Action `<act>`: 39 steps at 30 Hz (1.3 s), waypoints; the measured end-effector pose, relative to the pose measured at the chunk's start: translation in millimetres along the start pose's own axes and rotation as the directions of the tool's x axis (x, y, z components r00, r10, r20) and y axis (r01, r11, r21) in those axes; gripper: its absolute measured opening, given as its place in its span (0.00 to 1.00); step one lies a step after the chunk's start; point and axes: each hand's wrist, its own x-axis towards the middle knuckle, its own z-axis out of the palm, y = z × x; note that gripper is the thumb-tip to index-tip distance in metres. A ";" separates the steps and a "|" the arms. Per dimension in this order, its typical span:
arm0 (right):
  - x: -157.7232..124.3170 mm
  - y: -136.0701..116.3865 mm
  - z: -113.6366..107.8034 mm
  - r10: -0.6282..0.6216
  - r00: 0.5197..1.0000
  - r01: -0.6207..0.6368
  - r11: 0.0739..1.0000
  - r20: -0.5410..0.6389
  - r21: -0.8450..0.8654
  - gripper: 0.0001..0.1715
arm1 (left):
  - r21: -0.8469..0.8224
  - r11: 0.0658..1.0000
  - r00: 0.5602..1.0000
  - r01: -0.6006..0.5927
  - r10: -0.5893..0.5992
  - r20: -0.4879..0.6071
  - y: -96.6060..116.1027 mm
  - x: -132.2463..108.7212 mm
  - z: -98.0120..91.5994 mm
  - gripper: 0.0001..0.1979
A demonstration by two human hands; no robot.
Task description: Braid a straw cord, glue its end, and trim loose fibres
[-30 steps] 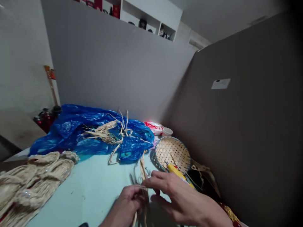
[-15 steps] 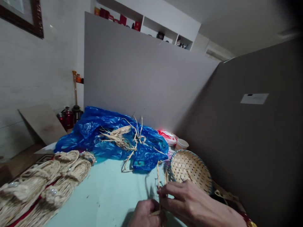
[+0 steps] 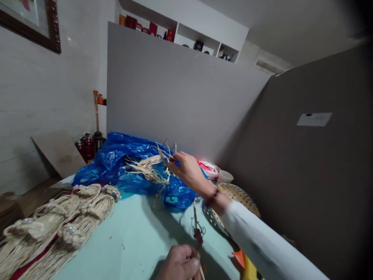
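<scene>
My left hand (image 3: 181, 263), low in the view, is closed on a straw strand (image 3: 201, 271). Above it, a twisted straw cord with a small dark red piece (image 3: 198, 236) lies toward the basket. My right hand (image 3: 186, 169) is stretched out over the blue plastic bag (image 3: 96, 163), its fingertips pinched around a thin straw strand (image 3: 162, 154). Just left of those fingers, a bundle of loose straw (image 3: 147, 168) rests on the bag. My right forearm hides part of the woven bamboo basket (image 3: 241, 194).
Several woven straw slippers with pearly beads (image 3: 87, 217) lie on the left of the pale green table (image 3: 122, 233). A paper cup (image 3: 225, 177) and a red-and-white packet (image 3: 209, 169) stand behind the basket. An orange and yellow object (image 3: 244, 262) is under my forearm. Grey panels (image 3: 175, 93) close off the back and right.
My right hand has left my left hand and moved up and left to the straw on the bag. The left hand stays low, still gripping the strand. The orange and yellow object now shows.
</scene>
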 end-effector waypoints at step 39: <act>-230.1 -24.8 -17.6 0.438 0.804 -0.571 0.757 0.402 0.317 0.10 | 0.215 0.969 0.991 0.121 -0.106 -0.083 11.2 -32.6 10.6 0.11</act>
